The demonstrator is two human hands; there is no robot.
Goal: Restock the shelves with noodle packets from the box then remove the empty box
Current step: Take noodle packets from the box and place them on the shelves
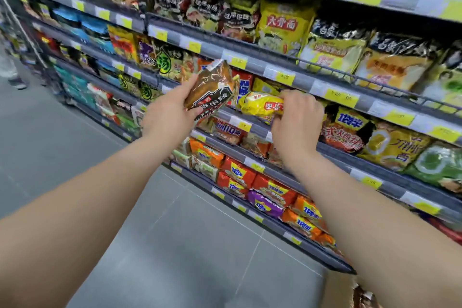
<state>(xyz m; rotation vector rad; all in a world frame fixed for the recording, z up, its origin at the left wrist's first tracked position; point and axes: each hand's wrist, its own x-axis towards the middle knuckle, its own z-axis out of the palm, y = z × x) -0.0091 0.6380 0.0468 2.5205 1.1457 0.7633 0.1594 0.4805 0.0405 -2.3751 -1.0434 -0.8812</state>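
Note:
My left hand [170,107] grips a brown and black noodle packet [212,90] and holds it up in front of the middle shelf. My right hand [297,117] grips a yellow noodle packet [260,105] at the front edge of that same shelf [252,125], just right of the brown one. A corner of the cardboard box [342,290] shows on the floor at the bottom right, below my right forearm. Its inside is mostly hidden.
Several grey shelves with yellow price tags [342,97] run from upper right to lower left, packed with noodle packets. The grey tiled floor [175,232] lies in front. A person's feet [15,82] stand far down the aisle at the left.

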